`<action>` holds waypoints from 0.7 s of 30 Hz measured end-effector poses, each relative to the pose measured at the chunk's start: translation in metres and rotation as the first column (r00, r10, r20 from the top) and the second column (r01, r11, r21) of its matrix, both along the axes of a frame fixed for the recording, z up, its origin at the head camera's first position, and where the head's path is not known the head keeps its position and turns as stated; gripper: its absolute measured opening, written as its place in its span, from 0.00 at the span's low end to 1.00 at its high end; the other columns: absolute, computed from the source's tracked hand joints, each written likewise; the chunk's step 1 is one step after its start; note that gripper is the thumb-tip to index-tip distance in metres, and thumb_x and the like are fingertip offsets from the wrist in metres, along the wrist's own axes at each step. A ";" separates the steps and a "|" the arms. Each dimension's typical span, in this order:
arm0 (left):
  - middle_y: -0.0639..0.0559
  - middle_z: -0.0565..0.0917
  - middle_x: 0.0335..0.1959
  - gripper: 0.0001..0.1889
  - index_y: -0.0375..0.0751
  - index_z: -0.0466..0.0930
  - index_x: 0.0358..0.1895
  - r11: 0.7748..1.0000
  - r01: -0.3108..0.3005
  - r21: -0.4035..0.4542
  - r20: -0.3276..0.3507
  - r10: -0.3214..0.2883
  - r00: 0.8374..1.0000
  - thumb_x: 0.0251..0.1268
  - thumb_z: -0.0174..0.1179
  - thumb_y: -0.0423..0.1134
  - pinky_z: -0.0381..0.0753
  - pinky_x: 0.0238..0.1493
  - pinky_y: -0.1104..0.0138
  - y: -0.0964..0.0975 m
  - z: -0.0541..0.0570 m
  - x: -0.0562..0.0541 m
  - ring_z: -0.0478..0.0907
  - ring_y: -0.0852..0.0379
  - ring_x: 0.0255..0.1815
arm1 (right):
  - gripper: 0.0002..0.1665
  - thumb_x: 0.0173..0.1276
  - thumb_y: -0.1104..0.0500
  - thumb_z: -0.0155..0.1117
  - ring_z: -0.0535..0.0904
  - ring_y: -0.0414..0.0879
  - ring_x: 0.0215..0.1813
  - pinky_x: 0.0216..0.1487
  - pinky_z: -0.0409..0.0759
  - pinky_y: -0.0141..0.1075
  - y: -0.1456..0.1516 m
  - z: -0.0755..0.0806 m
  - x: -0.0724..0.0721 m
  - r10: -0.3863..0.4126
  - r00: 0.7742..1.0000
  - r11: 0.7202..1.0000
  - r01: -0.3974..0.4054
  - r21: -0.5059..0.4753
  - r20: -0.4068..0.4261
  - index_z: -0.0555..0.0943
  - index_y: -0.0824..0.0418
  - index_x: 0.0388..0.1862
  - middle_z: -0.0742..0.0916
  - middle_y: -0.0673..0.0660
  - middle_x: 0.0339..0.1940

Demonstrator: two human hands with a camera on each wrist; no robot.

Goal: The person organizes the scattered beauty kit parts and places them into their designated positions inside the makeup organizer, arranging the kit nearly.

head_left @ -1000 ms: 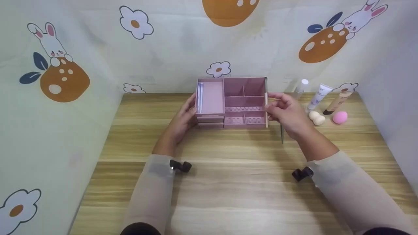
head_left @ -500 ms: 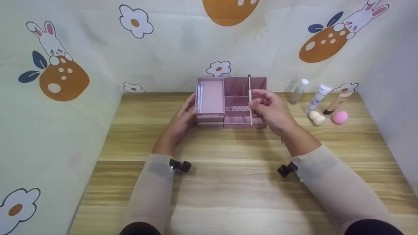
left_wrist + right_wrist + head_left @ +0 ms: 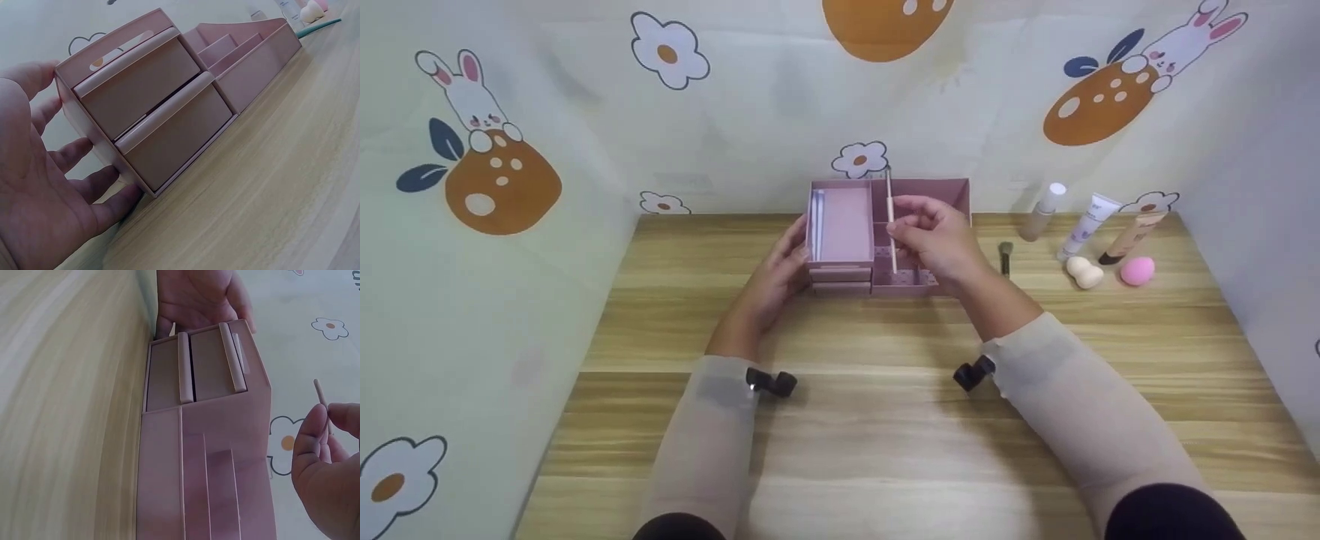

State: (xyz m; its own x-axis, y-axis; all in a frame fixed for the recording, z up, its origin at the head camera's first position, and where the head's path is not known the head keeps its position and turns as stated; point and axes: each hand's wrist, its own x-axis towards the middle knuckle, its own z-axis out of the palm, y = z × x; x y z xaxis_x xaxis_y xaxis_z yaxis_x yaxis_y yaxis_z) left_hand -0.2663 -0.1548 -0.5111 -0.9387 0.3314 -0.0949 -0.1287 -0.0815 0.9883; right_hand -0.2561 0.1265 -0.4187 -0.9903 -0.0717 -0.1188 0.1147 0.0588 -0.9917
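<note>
A pink desktop organizer (image 3: 840,217) stands near the back wall, with an upper tray and two drawers (image 3: 174,132) on its left and open compartments on its right. My left hand (image 3: 775,283) lies along the organizer's left side, its spread fingertips touching that wall in the left wrist view. Between thumb and fingers, my right hand (image 3: 939,238) pinches a thin makeup brush (image 3: 893,253) with a pale handle and dark tip. The brush is held upright above the compartments, close to the divider beside the tray. That hand hides part of the compartments.
Right of the organizer lies a dark makeup brush (image 3: 1006,259). Beyond it are a white-capped bottle (image 3: 1045,214), a white tube (image 3: 1086,227), a beige tube (image 3: 1132,238), a cream sponge (image 3: 1085,272) and a pink sponge (image 3: 1138,271). A patterned wall (image 3: 765,112) closes the back.
My right hand has carried the thin brush leftward, from the organizer's right edge to over the compartments near the tray. The dark brush is now more exposed. My left hand has stayed put.
</note>
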 end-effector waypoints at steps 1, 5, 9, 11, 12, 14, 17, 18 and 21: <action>0.61 0.54 0.90 0.30 0.79 0.60 0.82 1.000 0.000 -0.001 0.001 0.000 1.000 0.83 0.56 0.55 0.66 0.85 0.43 0.000 0.000 0.000 0.63 0.46 0.86 | 0.27 0.73 0.66 0.72 0.85 0.44 0.33 0.40 0.91 0.36 -0.004 0.001 -0.002 -0.005 1.000 1.000 0.005 -0.004 0.008 0.82 0.56 0.69 0.89 0.54 0.42; 0.60 0.55 0.89 0.30 0.77 0.59 0.83 1.000 -0.006 0.010 0.007 0.006 1.000 0.84 0.55 0.54 0.67 0.84 0.44 -0.001 0.001 0.000 0.65 0.46 0.85 | 0.25 0.72 0.65 0.72 0.87 0.46 0.34 0.41 0.92 0.37 -0.020 0.004 -0.011 -0.011 0.999 1.000 0.011 -0.005 0.031 0.84 0.56 0.67 0.91 0.57 0.43; 0.59 0.56 0.89 0.31 0.73 0.59 0.84 0.999 0.003 0.053 -0.007 -0.003 1.000 0.85 0.54 0.50 0.68 0.83 0.43 0.001 0.001 0.000 0.66 0.44 0.84 | 0.26 0.72 0.64 0.72 0.88 0.47 0.36 0.45 0.93 0.39 -0.035 0.009 -0.019 0.016 0.999 1.000 -0.017 0.022 0.042 0.83 0.55 0.68 0.90 0.59 0.45; 0.59 0.56 0.89 0.31 0.72 0.59 0.85 0.998 0.009 0.064 -0.010 -0.008 1.000 0.85 0.53 0.50 0.68 0.83 0.42 0.001 0.000 0.000 0.67 0.43 0.84 | 0.27 0.72 0.64 0.72 0.89 0.49 0.39 0.47 0.93 0.40 -0.041 0.010 -0.023 0.023 0.999 0.999 -0.025 0.037 0.041 0.82 0.56 0.69 0.90 0.59 0.46; 0.59 0.55 0.89 0.31 0.73 0.58 0.84 0.998 0.010 0.055 -0.009 -0.009 1.000 0.85 0.53 0.50 0.69 0.82 0.42 0.001 0.000 0.000 0.67 0.43 0.84 | 0.28 0.72 0.64 0.72 0.89 0.49 0.39 0.47 0.93 0.41 -0.044 0.011 -0.025 0.022 0.999 0.999 -0.024 0.049 0.041 0.82 0.55 0.70 0.90 0.59 0.46; 0.60 0.55 0.89 0.30 0.75 0.59 0.84 0.999 0.006 0.041 -0.002 -0.006 1.000 0.85 0.53 0.51 0.69 0.82 0.42 0.001 0.000 0.000 0.67 0.43 0.84 | 0.28 0.72 0.64 0.72 0.89 0.50 0.40 0.47 0.93 0.41 -0.050 0.012 -0.029 0.016 0.999 0.997 -0.019 0.072 0.042 0.82 0.55 0.70 0.89 0.59 0.46; 0.60 0.54 0.90 0.30 0.77 0.58 0.84 1.000 0.007 0.023 0.002 -0.007 1.000 0.85 0.53 0.53 0.68 0.83 0.42 0.001 0.001 -0.001 0.66 0.43 0.85 | 0.27 0.72 0.63 0.72 0.90 0.50 0.40 0.47 0.93 0.40 -0.059 0.015 -0.035 0.008 0.999 0.994 -0.013 0.106 0.050 0.82 0.54 0.69 0.89 0.59 0.46; 0.60 0.54 0.90 0.31 0.77 0.58 0.84 1.000 0.007 0.020 0.002 -0.007 1.000 0.85 0.53 0.53 0.68 0.83 0.42 0.000 0.001 -0.001 0.65 0.43 0.85 | 0.27 0.73 0.63 0.72 0.90 0.50 0.40 0.46 0.93 0.40 -0.063 0.015 -0.036 0.010 0.998 0.993 -0.016 0.118 0.055 0.82 0.54 0.69 0.89 0.59 0.46; 0.59 0.53 0.90 0.31 0.77 0.57 0.84 1.000 0.006 0.018 0.000 -0.006 1.000 0.85 0.53 0.52 0.67 0.83 0.42 0.000 0.000 0.000 0.64 0.42 0.85 | 0.27 0.73 0.63 0.72 0.90 0.50 0.41 0.47 0.93 0.40 -0.071 0.014 -0.039 0.021 0.998 0.989 -0.029 0.146 0.060 0.82 0.55 0.70 0.89 0.59 0.47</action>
State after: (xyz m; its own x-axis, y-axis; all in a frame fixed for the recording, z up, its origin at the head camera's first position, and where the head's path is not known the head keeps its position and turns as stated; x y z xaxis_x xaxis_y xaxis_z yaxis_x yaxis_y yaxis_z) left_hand -0.2664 -0.1548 -0.5106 -0.9365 0.3391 -0.0892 -0.1296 -0.0983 0.9867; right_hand -0.2952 0.0555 -0.4043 -0.9795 -0.0740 -0.1871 0.1685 0.2065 -0.9638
